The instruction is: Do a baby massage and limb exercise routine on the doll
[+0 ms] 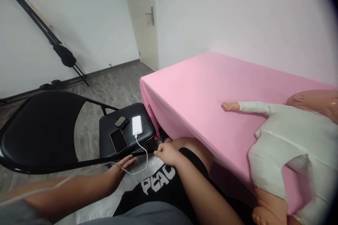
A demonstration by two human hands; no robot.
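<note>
My left hand [121, 169] is beside the front edge of a black folding chair [105, 149], fingers stretched out and apart. A white charging cable [146, 158] loops close past its fingers. That cable plugs into a white power bank [137, 125] lying on the chair seat. To the power bank's left are a dark phone [118, 140] and a small grey-and-black item [121, 122]. Over my thigh, near the table's edge, my right hand [167, 153] has its fingers curled closed. Whatever it may hold is hidden.
A pink-covered table [185, 95] stands to my right, bearing a baby doll [285, 137] in white clothing. Black stands [64, 54] lean against the left wall. A door [142, 17] is at the back, with grey flooring [116, 84] before it.
</note>
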